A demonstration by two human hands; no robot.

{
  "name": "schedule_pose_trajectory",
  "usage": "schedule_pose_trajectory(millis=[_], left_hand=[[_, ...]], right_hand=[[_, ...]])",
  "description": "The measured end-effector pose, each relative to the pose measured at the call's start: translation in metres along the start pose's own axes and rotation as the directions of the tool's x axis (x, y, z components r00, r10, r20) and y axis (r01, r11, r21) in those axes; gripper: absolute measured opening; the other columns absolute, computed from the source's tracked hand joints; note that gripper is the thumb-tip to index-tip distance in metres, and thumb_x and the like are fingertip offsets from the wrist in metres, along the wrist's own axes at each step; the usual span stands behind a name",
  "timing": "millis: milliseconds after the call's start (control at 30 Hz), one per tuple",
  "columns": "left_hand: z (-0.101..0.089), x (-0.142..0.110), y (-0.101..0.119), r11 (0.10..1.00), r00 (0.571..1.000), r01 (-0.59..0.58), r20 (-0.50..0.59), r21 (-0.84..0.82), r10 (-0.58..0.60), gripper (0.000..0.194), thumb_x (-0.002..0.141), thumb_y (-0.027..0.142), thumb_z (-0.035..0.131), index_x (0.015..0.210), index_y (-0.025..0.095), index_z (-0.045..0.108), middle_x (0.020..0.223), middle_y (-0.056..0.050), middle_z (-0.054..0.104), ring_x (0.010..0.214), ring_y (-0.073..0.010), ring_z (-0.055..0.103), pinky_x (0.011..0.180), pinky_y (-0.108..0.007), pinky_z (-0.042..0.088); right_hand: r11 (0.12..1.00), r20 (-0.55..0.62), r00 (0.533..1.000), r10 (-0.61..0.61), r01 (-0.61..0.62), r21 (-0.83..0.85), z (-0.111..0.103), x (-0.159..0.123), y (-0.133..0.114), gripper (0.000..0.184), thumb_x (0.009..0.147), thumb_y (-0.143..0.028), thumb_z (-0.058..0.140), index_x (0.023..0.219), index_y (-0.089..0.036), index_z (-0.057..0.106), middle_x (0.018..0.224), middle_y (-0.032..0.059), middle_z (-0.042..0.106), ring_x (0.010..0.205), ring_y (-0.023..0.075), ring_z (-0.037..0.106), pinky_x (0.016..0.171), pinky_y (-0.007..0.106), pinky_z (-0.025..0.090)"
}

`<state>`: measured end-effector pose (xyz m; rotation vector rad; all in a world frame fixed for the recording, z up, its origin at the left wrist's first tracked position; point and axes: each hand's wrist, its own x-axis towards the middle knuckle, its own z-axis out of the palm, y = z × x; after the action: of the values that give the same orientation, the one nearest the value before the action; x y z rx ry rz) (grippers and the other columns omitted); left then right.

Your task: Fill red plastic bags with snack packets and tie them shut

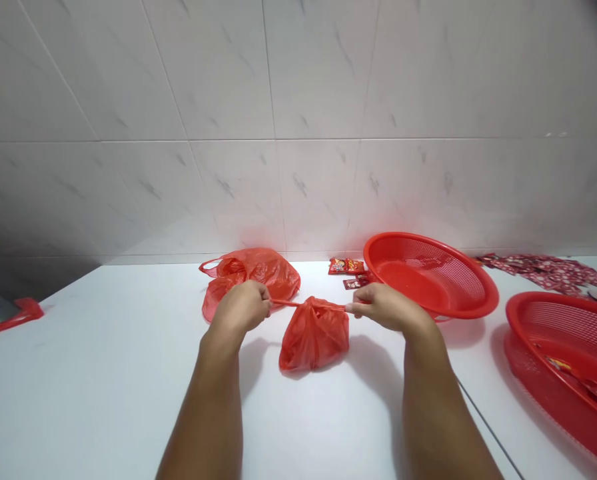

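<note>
A small red plastic bag rests on the white table in front of me, its top gathered and its two handles pulled out sideways. My left hand is closed in a pinch on the left handle. On the other side, my right hand pinches the right handle. Both handles are stretched taut and meet at the bunched neck of the bag. What the bag contains is hidden by the red plastic. Just behind my left hand lies a larger, crumpled red plastic bag.
A red plastic basket sits tilted by the tiled wall, beside small red packets. Another red basket with small items stands at the right. Patterned red packets are spread behind it. Red plastic lies far left.
</note>
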<state>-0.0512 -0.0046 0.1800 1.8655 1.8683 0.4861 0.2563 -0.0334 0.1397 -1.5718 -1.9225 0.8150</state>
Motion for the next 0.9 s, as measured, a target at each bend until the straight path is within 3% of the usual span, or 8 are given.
schedule_pose_trajectory(millis=[167, 300, 400, 467, 533, 600, 700, 900], left_hand=[[-0.009, 0.002, -0.007, 1.000, 1.000, 0.020, 0.021, 0.007, -0.021, 0.014, 0.068, 0.022, 0.070, 0.056, 0.023, 0.063, 0.068, -0.005, 0.073, 0.064, -0.0244, 0.063, 0.057, -0.032, 0.035], [-0.010, -0.014, 0.012, 0.996, 0.995, -0.081, -0.064, -0.033, 0.079, 0.012, 0.080, 0.031, 0.064, 0.071, 0.024, 0.068, 0.071, -0.002, 0.071, 0.064, -0.0226, 0.062, 0.055, -0.031, 0.033], [-0.006, -0.025, 0.028, 0.938, 0.975, -0.222, -0.036, -0.267, 0.221, 0.019, 0.089, 0.040, 0.063, 0.080, 0.023, 0.067, 0.081, -0.003, 0.074, 0.075, -0.0225, 0.067, 0.059, -0.030, 0.040], [-0.003, -0.031, 0.037, 0.818, 0.949, -0.273, -0.003, -0.507, 0.315, 0.024, 0.092, 0.044, 0.065, 0.082, 0.022, 0.063, 0.094, -0.005, 0.076, 0.088, -0.0229, 0.069, 0.072, -0.032, 0.049], [-0.001, -0.035, 0.044, 0.612, 0.908, -0.260, 0.026, -0.747, 0.418, 0.028, 0.095, 0.046, 0.065, 0.084, 0.022, 0.058, 0.104, -0.008, 0.077, 0.096, -0.0239, 0.069, 0.088, -0.038, 0.052], [0.000, -0.038, 0.048, 0.426, 0.859, -0.207, 0.045, -0.881, 0.510, 0.029, 0.098, 0.046, 0.062, 0.083, 0.022, 0.054, 0.093, -0.008, 0.075, 0.094, -0.0249, 0.069, 0.095, -0.043, 0.051], [-0.001, -0.039, 0.048, 0.384, 0.837, -0.160, 0.080, -0.909, 0.541, 0.028, 0.099, 0.042, 0.060, 0.080, 0.023, 0.051, 0.064, 0.002, 0.055, 0.072, -0.0202, 0.063, 0.088, -0.041, 0.050], [-0.004, -0.036, 0.044, 0.498, 0.856, -0.158, 0.134, -0.853, 0.500, 0.030, 0.097, 0.039, 0.060, 0.076, 0.023, 0.046, 0.063, 0.005, 0.042, 0.063, -0.0150, 0.050, 0.073, -0.033, 0.043]], right_hand=[[0.988, -0.025, 0.987, 0.157, -0.157, 0.016, -0.019, -0.015, 0.015, 0.039, 0.090, -0.050, 0.071, 0.066, -0.019, 0.066, 0.072, 0.0038, 0.069, 0.061, 0.0144, 0.056, 0.054, 0.027, 0.037], [0.952, -0.024, 1.000, 0.004, 0.004, 0.306, -0.019, -0.022, -0.007, 0.041, 0.098, -0.058, 0.061, 0.089, -0.018, 0.070, 0.086, 0.0077, 0.075, 0.079, 0.0196, 0.073, 0.062, 0.027, 0.050], [0.784, 0.030, 0.987, -0.161, 0.110, 0.610, -0.010, -0.018, -0.022, 0.052, 0.100, -0.067, 0.054, 0.109, -0.017, 0.068, 0.084, 0.0095, 0.075, 0.075, 0.0217, 0.075, 0.056, 0.027, 0.050], [0.645, 0.028, 0.976, -0.218, 0.122, 0.755, -0.004, -0.014, -0.027, 0.052, 0.099, -0.069, 0.055, 0.109, -0.018, 0.064, 0.081, 0.0084, 0.073, 0.070, 0.0222, 0.074, 0.049, 0.026, 0.045], [0.526, -0.017, 0.971, -0.237, 0.143, 0.839, -0.001, -0.012, -0.029, 0.045, 0.098, -0.066, 0.060, 0.099, -0.021, 0.059, 0.076, 0.0039, 0.069, 0.064, 0.0203, 0.071, 0.047, 0.025, 0.042], [0.455, -0.063, 0.970, -0.236, 0.167, 0.875, -0.002, -0.011, -0.028, 0.044, 0.096, -0.064, 0.063, 0.086, -0.023, 0.051, 0.067, -0.0019, 0.059, 0.054, 0.0156, 0.061, 0.047, 0.026, 0.039], [0.493, -0.061, 0.973, -0.221, 0.165, 0.854, -0.008, -0.013, -0.022, 0.051, 0.096, -0.063, 0.065, 0.073, -0.022, 0.043, 0.060, -0.0049, 0.045, 0.048, 0.0094, 0.040, 0.048, 0.024, 0.028], [0.630, -0.083, 0.987, -0.134, 0.150, 0.762, -0.018, -0.015, -0.012, 0.057, 0.093, -0.063, 0.067, 0.068, -0.022, 0.037, 0.058, -0.0064, 0.035, 0.052, 0.0072, 0.022, 0.050, 0.025, 0.015]])
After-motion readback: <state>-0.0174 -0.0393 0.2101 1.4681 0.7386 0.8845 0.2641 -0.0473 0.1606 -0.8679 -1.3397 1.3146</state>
